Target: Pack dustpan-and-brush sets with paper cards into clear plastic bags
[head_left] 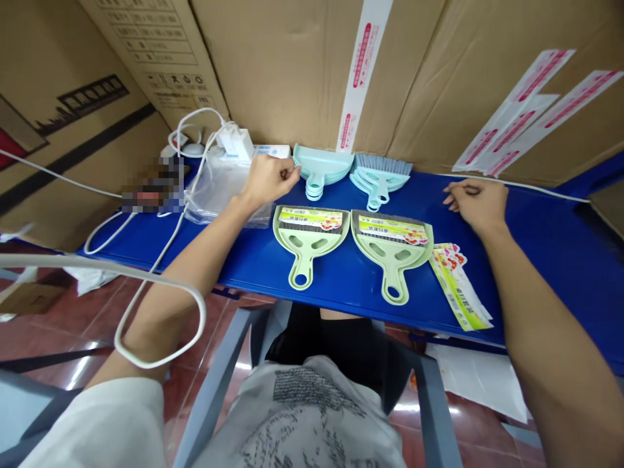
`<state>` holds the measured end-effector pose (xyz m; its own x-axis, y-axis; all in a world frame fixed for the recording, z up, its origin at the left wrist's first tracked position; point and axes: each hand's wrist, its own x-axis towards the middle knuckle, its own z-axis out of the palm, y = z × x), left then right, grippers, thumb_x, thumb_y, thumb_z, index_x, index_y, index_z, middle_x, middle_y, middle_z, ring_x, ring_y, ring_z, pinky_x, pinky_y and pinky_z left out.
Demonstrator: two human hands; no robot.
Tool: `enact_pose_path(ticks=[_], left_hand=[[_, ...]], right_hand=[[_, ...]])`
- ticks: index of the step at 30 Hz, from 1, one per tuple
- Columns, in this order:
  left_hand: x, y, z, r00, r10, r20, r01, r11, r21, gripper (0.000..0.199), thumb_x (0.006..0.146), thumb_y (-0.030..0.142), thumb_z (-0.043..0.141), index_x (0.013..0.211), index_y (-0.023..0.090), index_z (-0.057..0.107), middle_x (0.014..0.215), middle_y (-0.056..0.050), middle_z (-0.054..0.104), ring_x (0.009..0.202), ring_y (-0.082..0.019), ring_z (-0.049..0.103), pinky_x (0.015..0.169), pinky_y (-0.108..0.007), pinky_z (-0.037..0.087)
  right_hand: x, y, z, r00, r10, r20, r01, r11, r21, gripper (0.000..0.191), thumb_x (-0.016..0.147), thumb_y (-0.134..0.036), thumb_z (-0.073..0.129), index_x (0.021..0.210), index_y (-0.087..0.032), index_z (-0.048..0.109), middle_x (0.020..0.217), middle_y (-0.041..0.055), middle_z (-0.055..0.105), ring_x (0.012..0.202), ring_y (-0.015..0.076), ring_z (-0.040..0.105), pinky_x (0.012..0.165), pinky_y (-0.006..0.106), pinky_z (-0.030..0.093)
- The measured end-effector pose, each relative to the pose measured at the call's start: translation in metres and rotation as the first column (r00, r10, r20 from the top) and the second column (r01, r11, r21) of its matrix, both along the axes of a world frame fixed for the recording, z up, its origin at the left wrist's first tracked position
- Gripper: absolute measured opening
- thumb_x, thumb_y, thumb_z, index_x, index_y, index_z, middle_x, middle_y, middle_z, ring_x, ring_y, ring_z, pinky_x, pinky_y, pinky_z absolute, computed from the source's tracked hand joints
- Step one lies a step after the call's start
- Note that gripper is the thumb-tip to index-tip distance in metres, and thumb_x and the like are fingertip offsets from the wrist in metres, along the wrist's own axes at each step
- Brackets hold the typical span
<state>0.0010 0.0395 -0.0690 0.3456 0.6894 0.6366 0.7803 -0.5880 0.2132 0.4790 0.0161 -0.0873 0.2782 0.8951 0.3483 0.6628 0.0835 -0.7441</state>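
My left hand [271, 179] is curled closed just left of the stacked light-blue dustpans [322, 164], with nothing visible in it. My right hand [475, 203] rests with fingers curled near the back right of the blue table, holding nothing that I can see. Light-blue brushes [381, 177] lie stacked beside the dustpans. Nearer to me are two green dustpan-and-brush sets, one on the left [311, 242] and one on the right [394, 257], each with a printed label strip across it. Loose label strips [458, 286] lie to their right.
Clear plastic bags [219, 188] lie at the left beside white chargers [236, 140] and cables. A white cable [199, 305] loops over my left forearm. Large cardboard boxes [302, 71] stand behind the blue table [550, 260]. A chair [209, 383] is below.
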Motion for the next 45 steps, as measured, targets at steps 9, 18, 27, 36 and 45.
enact_pose_path(ticks=[9,18,27,36,45], left_hand=[[0.009,-0.005,-0.002,0.999,0.009,-0.039,-0.011,0.999,-0.036,0.042,0.089,0.032,0.054,0.054,0.021,0.033,0.048,0.001,0.039,0.047,-0.014,0.036,0.061,-0.034,0.028],[0.003,-0.003,0.002,0.99,0.118,-0.081,-0.12,0.992,-0.024,0.041,0.091,0.037,0.055,0.054,0.023,0.045,0.052,-0.004,0.056,0.052,-0.02,0.051,0.06,-0.035,0.029],[0.005,-0.004,0.002,0.985,0.133,-0.11,-0.139,0.989,-0.049,0.04,0.097,0.043,0.055,0.063,0.023,0.059,0.06,-0.006,0.065,0.058,-0.022,0.056,0.061,-0.035,0.031],[0.01,-0.008,0.002,0.988,0.117,-0.097,-0.118,0.993,-0.004,0.025,0.098,0.037,0.056,0.089,0.021,0.073,0.067,-0.004,0.072,0.065,-0.024,0.068,0.063,-0.034,0.036],[0.017,-0.02,0.006,0.998,0.052,0.021,-0.054,0.994,0.092,0.033,0.101,0.038,0.053,0.074,0.021,0.062,0.056,-0.001,0.063,0.053,-0.017,0.06,0.061,-0.032,0.036]], right_hand=[[-0.011,-0.002,-0.001,0.994,0.086,0.074,-0.087,0.996,0.019,0.016,0.092,-0.026,0.066,0.081,-0.019,0.076,0.067,0.0052,0.075,0.05,0.0156,0.062,0.056,0.029,0.051],[-0.027,-0.011,0.007,0.926,0.185,0.329,-0.19,0.982,-0.015,0.036,0.098,-0.047,0.059,0.078,-0.021,0.075,0.07,0.0056,0.078,0.058,0.0192,0.071,0.061,0.029,0.053],[-0.034,-0.018,0.013,0.9,0.196,0.389,-0.209,0.978,-0.009,0.033,0.097,-0.042,0.06,0.077,-0.022,0.075,0.068,0.0043,0.078,0.059,0.0201,0.071,0.065,0.032,0.051],[-0.054,-0.035,0.028,0.893,0.24,0.38,-0.273,0.961,0.037,0.033,0.097,-0.043,0.059,0.074,-0.023,0.073,0.067,0.0043,0.077,0.059,0.0209,0.071,0.065,0.033,0.05],[-0.1,-0.07,0.049,0.849,0.402,0.342,-0.436,0.9,0.025,0.032,0.097,-0.045,0.059,0.075,-0.026,0.072,0.07,0.0026,0.076,0.06,0.0206,0.066,0.063,0.035,0.048]])
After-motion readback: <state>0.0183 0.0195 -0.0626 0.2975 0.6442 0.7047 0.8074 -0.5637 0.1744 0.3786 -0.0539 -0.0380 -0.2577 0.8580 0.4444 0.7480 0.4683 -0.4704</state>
